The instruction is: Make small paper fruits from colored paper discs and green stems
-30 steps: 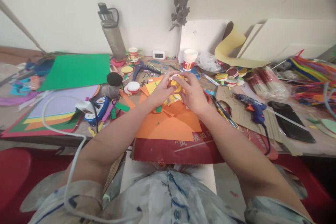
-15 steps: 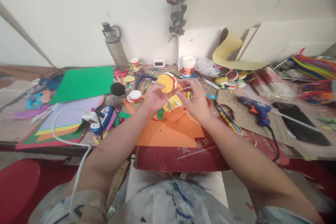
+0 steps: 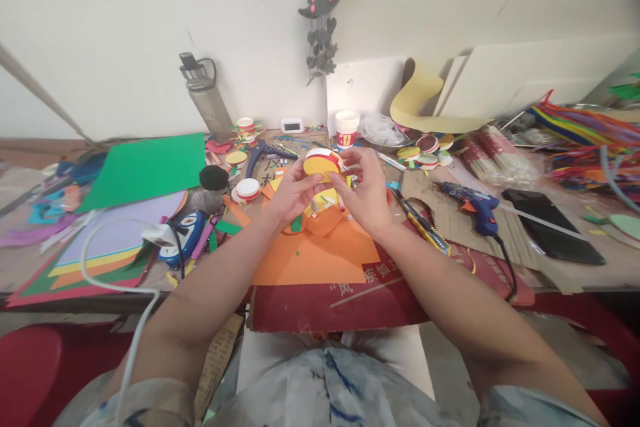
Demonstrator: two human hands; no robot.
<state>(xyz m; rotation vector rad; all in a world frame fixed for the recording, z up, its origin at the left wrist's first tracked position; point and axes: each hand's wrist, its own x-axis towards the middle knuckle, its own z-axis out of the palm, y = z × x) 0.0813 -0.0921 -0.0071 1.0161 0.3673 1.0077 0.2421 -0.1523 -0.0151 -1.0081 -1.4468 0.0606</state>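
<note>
Between my two hands is a small round paper drum with a yellow face and a red and white side band. My left hand grips it from the left, thumb on the yellow face. From the right, my right hand closes on its edge, thumb at the lower rim and fingers behind. Below lie orange paper sheets with yellow paper and small scraps on top. A similar white-topped round piece rests to the left of my left hand.
A utility knife, a glue gun and a black phone lie on the right. Green paper and a white cable are on the left. A paper cup and a bottle stand behind.
My right hand has closed in and now grips the drum's right edge. The drum has tipped so its yellow face points more downward. The whole view has shifted slightly.
</note>
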